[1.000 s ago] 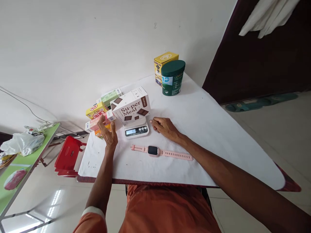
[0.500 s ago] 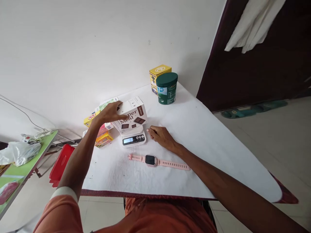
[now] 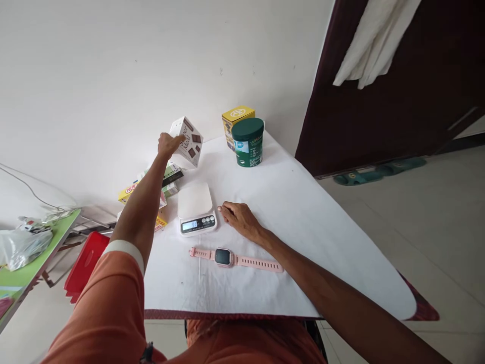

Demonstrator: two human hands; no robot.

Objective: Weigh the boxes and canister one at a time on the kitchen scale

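Observation:
My left hand (image 3: 166,144) is stretched far forward and grips a white "Super Meal" box (image 3: 188,141), held tilted in the air above the back of the table. A small white kitchen scale (image 3: 196,208) sits bare on the white table top (image 3: 303,212), its display lit. My right hand (image 3: 238,218) rests on the table just right of the scale, fingers curled loosely with nothing in them. A pink smartwatch (image 3: 231,258) lies flat in front of the scale.
A green-lidded tub (image 3: 248,142) and a yellow box (image 3: 235,120) stand at the back of the table. Several small cartons (image 3: 166,181) are piled at the left edge. A red stool (image 3: 84,264) and a green table (image 3: 26,268) stand to the left. A dark doorway (image 3: 397,86) lies right.
My left hand reached to the box on the scale, gripped it, and lifted it up and away toward the back. The scale's platform is now bare. My right hand stayed put.

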